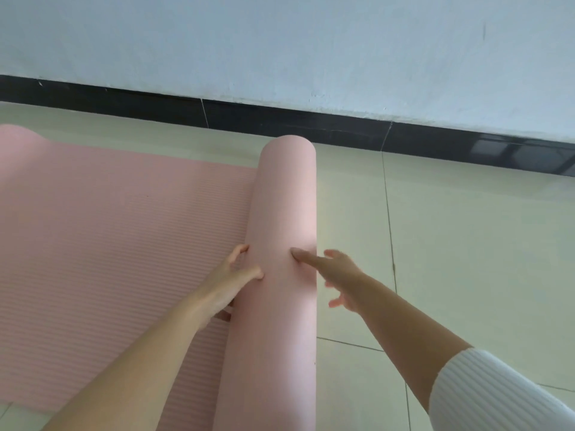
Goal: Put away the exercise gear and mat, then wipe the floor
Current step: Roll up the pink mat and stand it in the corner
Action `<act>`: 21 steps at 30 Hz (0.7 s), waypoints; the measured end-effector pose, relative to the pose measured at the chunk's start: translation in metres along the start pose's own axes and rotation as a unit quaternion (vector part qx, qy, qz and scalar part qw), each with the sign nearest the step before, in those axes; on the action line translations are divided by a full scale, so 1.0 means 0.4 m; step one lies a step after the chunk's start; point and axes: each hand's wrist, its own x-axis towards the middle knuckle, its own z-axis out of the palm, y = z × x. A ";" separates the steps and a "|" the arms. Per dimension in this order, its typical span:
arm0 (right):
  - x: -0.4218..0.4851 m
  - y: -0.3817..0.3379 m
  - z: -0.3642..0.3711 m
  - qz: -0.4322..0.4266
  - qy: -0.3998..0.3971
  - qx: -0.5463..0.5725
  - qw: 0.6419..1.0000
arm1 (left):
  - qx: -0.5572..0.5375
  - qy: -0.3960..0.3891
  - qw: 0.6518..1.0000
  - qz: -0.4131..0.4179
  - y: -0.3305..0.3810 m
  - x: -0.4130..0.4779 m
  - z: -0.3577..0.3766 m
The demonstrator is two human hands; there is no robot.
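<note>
Mat roll [280,197] between left hand [230,281], right hand [339,275]

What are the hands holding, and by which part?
Nothing is gripped. The left hand presses the rolled pink mat on its side next to the flat stretch; the right hand's spread fingers touch its top.

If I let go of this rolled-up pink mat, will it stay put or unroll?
Probably loosens: the roll looks thick and spongy, and only the left hand and right hand touch it. Round, beside smooth tiles, it may also roll.
</note>
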 end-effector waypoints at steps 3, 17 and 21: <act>-0.003 0.017 0.011 0.006 -0.052 0.064 0.997 | -0.039 0.001 0.999 0.013 -0.009 -0.008 0.016; -0.089 0.009 -0.245 0.026 -0.024 0.009 0.999 | -0.112 -0.128 0.985 0.013 0.084 -0.008 0.217; -0.116 -0.003 -0.364 0.026 -0.011 -0.025 0.999 | -0.143 -0.156 0.977 0.015 0.150 -0.020 0.311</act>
